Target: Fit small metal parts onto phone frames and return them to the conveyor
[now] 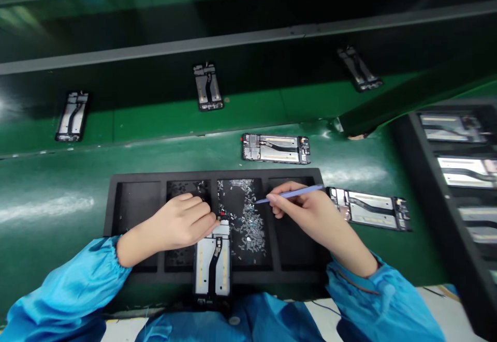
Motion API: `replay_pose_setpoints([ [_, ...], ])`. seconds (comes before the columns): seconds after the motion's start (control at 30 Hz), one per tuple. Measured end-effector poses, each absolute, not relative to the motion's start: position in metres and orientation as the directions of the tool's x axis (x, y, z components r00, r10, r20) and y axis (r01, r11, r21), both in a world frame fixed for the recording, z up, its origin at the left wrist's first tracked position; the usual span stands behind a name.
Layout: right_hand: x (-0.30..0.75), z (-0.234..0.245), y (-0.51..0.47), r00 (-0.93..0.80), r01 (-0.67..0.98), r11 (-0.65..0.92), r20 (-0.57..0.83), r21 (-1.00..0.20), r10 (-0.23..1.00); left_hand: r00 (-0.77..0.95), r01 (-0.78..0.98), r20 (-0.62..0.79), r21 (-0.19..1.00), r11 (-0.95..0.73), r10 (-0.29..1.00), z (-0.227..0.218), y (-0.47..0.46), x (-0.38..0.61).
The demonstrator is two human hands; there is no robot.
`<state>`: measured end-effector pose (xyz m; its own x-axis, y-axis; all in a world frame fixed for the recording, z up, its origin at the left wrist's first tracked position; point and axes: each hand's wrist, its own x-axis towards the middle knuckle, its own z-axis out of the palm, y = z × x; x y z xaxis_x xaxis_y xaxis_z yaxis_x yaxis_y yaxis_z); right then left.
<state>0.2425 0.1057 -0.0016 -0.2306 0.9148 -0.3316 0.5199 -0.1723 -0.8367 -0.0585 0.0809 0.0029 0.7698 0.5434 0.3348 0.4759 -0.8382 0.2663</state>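
Note:
My left hand [182, 223] rests fingers curled on the top end of an open phone frame [213, 264], which lies lengthwise over a black compartment tray [135, 205]. My right hand [310, 212] is closed around a thin blue stick tool [291, 194], whose tip points left over a pile of several small metal parts [246, 225] in the tray's third compartment. Both sleeves are bright blue.
Two more phone frames lie on the green bench, one behind the tray [275, 148] and one to its right [368, 208]. Three frames [208, 87] ride the green conveyor beyond. A dark rack [458, 176] with several frames stands at the right.

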Motion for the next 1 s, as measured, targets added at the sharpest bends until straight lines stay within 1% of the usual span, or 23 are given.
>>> replay_pose_setpoints([
  [0.1, 0.243, 0.001, 0.106, -0.264, 0.572, -0.064, -0.257, -0.818, 0.93, 0.773, 0.478, 0.331, 0.257, -0.84, 0.542, 0.002, 0.082, -0.059],
  [0.17, 0.242, 0.007, 0.1, -0.286, 0.622, 0.062, -0.153, -0.781, 0.946, 0.771, 0.496, 0.332, 0.223, -0.839, 0.544, 0.002, 0.082, -0.059],
  [0.23, 0.236, 0.015, 0.091, -0.313, 0.638, 0.192, -0.023, -0.745, 0.95, 0.75, 0.558, 0.33, 0.149, -0.816, 0.573, 0.005, 0.077, -0.058],
  [0.3, 0.226, 0.022, 0.079, -0.301, 0.622, 0.256, 0.075, -0.74, 0.95, 0.732, 0.609, 0.336, 0.065, -0.79, 0.592, 0.01, 0.065, -0.055],
  [0.33, 0.219, 0.025, 0.074, -0.292, 0.6, 0.263, 0.099, -0.756, 0.951, 0.734, 0.614, 0.343, 0.037, -0.789, 0.587, 0.013, 0.056, -0.053],
  [0.4, 0.201, 0.027, 0.067, -0.299, 0.541, 0.256, 0.101, -0.801, 0.949, 0.751, 0.591, 0.353, 0.018, -0.807, 0.558, 0.021, 0.038, -0.048],
  [0.47, 0.182, 0.025, 0.066, -0.36, 0.47, 0.267, 0.094, -0.841, 0.928, 0.754, 0.581, 0.366, 0.019, -0.814, 0.546, 0.028, 0.021, -0.043],
  [0.5, 0.173, 0.022, 0.068, -0.405, 0.436, 0.285, 0.097, -0.854, 0.909, 0.732, 0.606, 0.371, 0.027, -0.795, 0.571, 0.03, 0.016, -0.041],
  [0.53, 0.166, 0.019, 0.071, -0.449, 0.409, 0.306, 0.102, -0.86, 0.888, 0.694, 0.651, 0.363, 0.053, -0.757, 0.622, 0.031, 0.014, -0.041],
  [0.57, 0.16, 0.015, 0.074, -0.487, 0.388, 0.33, 0.113, -0.86, 0.866, 0.632, 0.713, 0.331, 0.107, -0.693, 0.701, 0.032, 0.015, -0.043],
  [0.6, 0.155, 0.012, 0.077, -0.519, 0.375, 0.355, 0.123, -0.857, 0.846, 0.543, 0.78, 0.267, 0.19, -0.596, 0.796, 0.031, 0.019, -0.046],
  [0.63, 0.152, 0.009, 0.08, -0.542, 0.373, 0.378, 0.132, -0.847, 0.83, 0.442, 0.832, 0.164, 0.293, -0.471, 0.882, 0.03, 0.025, -0.05],
  [0.67, 0.151, 0.007, 0.083, -0.559, 0.378, 0.401, 0.14, -0.834, 0.817, 0.356, 0.85, 0.029, 0.405, -0.337, 0.934, 0.029, 0.033, -0.055],
  [0.7, 0.15, 0.006, 0.085, -0.57, 0.386, 0.423, 0.149, -0.82, 0.808, 0.308, 0.833, -0.112, 0.511, -0.211, 0.945, 0.027, 0.042, -0.061],
  [0.73, 0.15, 0.006, 0.086, -0.58, 0.394, 0.445, 0.158, -0.804, 0.799, 0.301, 0.79, -0.23, 0.604, -0.107, 0.926, 0.025, 0.051, -0.066],
  [0.77, 0.15, 0.006, 0.086, -0.592, 0.399, 0.466, 0.166, -0.79, 0.789, 0.318, 0.735, -0.31, 0.677, -0.026, 0.896, 0.024, 0.06, -0.071],
  [0.8, 0.151, 0.006, 0.086, -0.603, 0.403, 0.483, 0.171, -0.777, 0.779, 0.35, 0.679, -0.36, 0.733, 0.03, 0.865, 0.022, 0.067, -0.074],
  [0.87, 0.151, 0.007, 0.085, -0.624, 0.405, 0.507, 0.175, -0.761, 0.761, 0.386, 0.603, -0.407, 0.791, 0.107, 0.828, 0.021, 0.076, -0.078],
  [1.0, 0.15, 0.01, 0.083, -0.639, 0.418, 0.524, 0.169, -0.743, 0.75, 0.414, 0.564, -0.448, 0.81, 0.163, 0.792, 0.024, 0.082, -0.078],
])
